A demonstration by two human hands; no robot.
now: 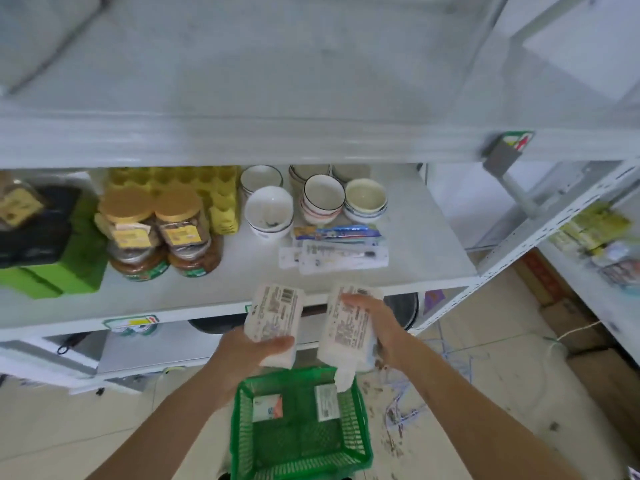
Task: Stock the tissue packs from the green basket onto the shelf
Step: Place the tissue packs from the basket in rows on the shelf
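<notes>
My left hand (251, 351) grips a white tissue pack (273, 311) with its printed label and barcode facing up. My right hand (375, 323) grips a second white tissue pack (348, 332). Both packs hover above the green basket (242, 424) and just in front of the white shelf's front edge (207, 306). Two more tissue packs lie inside the basket, one at the back left (266, 407) and one at the back right (327, 401). The basket stands on the tiled floor below my arms.
On the shelf stand lidded jars (156, 230), a yellow egg tray (194, 188), stacked bowls (311, 199), packaged toothbrushes (332, 249) and a green box (59, 268). A white upper shelf (242, 140) overhangs. Cardboard boxes (581, 327) and another rack sit to the right.
</notes>
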